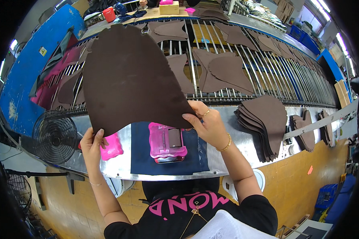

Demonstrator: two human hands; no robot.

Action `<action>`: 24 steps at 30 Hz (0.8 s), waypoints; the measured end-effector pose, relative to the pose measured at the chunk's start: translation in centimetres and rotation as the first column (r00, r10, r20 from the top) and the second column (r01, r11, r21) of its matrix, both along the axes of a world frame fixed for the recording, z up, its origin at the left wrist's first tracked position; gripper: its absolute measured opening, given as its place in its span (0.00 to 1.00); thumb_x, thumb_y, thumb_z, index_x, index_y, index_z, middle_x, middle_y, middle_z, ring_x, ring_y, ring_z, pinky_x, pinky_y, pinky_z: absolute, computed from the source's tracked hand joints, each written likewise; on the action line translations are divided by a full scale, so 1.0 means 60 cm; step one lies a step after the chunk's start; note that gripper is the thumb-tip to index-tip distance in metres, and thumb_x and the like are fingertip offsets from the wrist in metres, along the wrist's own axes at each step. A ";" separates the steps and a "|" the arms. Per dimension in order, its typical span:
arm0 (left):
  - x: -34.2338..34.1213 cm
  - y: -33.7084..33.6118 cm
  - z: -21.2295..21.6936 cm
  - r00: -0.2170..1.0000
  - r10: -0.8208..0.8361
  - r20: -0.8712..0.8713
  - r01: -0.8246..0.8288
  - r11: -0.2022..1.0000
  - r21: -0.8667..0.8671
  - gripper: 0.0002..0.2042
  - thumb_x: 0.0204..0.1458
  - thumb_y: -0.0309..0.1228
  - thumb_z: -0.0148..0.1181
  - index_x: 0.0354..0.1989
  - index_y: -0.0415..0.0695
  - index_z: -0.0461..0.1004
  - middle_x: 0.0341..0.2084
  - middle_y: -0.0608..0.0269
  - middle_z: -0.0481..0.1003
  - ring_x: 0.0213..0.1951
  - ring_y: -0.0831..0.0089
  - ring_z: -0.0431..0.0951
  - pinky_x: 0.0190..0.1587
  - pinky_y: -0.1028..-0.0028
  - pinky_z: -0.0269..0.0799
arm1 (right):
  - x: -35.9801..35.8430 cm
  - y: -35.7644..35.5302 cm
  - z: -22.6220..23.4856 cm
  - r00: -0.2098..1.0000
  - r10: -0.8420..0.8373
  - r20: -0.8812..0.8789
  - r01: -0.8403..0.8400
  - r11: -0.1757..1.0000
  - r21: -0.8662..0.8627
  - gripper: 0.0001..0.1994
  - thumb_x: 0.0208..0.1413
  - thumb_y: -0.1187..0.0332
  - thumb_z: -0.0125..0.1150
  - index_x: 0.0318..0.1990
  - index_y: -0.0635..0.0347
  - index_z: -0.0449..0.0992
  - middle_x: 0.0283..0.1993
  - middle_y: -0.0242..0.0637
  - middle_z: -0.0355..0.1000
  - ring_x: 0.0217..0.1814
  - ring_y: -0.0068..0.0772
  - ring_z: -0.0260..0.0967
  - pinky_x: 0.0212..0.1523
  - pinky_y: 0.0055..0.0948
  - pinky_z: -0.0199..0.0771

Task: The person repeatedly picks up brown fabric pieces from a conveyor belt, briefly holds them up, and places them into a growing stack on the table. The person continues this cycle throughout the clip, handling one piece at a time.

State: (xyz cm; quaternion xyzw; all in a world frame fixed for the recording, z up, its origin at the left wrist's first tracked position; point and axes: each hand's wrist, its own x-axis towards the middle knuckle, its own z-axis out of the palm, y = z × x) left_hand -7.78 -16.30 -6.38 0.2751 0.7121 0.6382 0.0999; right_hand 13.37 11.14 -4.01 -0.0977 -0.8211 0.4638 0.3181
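A large dark brown cut piece of leather-like material (pixel 127 75) is held up in front of me by its two near corners. My left hand (pixel 92 145) pinches its lower left corner between thumb and fingers. At the lower right corner, my right hand (pixel 206 121) grips the edge, thumb on top. The piece hides part of the conveyor behind it. Below it on the metal table, a pink clear plastic case (pixel 158 143) with a grey block inside stands on a dark blue cloth (pixel 195 163). Next to my left hand lies a pink plastic lid or tray (pixel 112 147).
Beyond the table runs a conveyor of metal rods (pixel 243 59) carrying several brown cut pieces (pixel 229 73). Stacked brown pieces (pixel 271 123) lie to the right, near a metal bar (pixel 327 120). A black fan (pixel 55 136) stands at the left, before a blue machine panel (pixel 32 71).
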 end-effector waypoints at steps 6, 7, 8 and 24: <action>0.000 0.002 -0.001 1.000 -0.014 -0.019 0.014 1.000 -0.004 0.09 0.56 0.31 0.59 0.37 0.37 0.75 0.20 0.68 0.72 0.19 0.83 0.70 0.20 0.84 0.61 | 0.004 0.005 -0.012 1.000 -0.010 0.005 0.010 1.000 0.002 0.13 0.55 0.71 0.60 0.48 0.61 0.73 0.39 0.45 0.75 0.34 0.45 0.75 0.34 0.30 0.74; 0.000 0.002 -0.001 1.000 -0.016 -0.019 0.016 1.000 -0.004 0.09 0.56 0.31 0.59 0.37 0.37 0.75 0.20 0.68 0.72 0.19 0.83 0.70 0.20 0.84 0.61 | 0.004 0.005 -0.011 1.000 -0.006 0.000 0.006 1.000 -0.005 0.13 0.54 0.71 0.60 0.48 0.61 0.73 0.39 0.45 0.75 0.34 0.45 0.75 0.34 0.30 0.74; 0.001 0.003 -0.001 1.000 -0.017 -0.020 0.017 1.000 -0.004 0.09 0.56 0.31 0.59 0.37 0.37 0.75 0.20 0.68 0.72 0.19 0.83 0.70 0.20 0.84 0.61 | 0.005 0.005 -0.010 1.000 -0.003 -0.004 0.003 1.000 -0.013 0.14 0.54 0.71 0.61 0.48 0.62 0.73 0.39 0.45 0.75 0.34 0.45 0.75 0.34 0.30 0.73; 0.007 0.016 -0.013 0.999 -0.038 0.015 0.038 0.999 0.015 0.10 0.56 0.31 0.60 0.41 0.36 0.76 0.21 0.69 0.73 0.19 0.83 0.69 0.21 0.83 0.61 | 0.016 0.011 -0.006 1.000 -0.015 -0.006 0.014 0.999 -0.037 0.12 0.55 0.72 0.60 0.48 0.62 0.73 0.34 0.45 0.76 0.26 0.37 0.75 0.28 0.28 0.73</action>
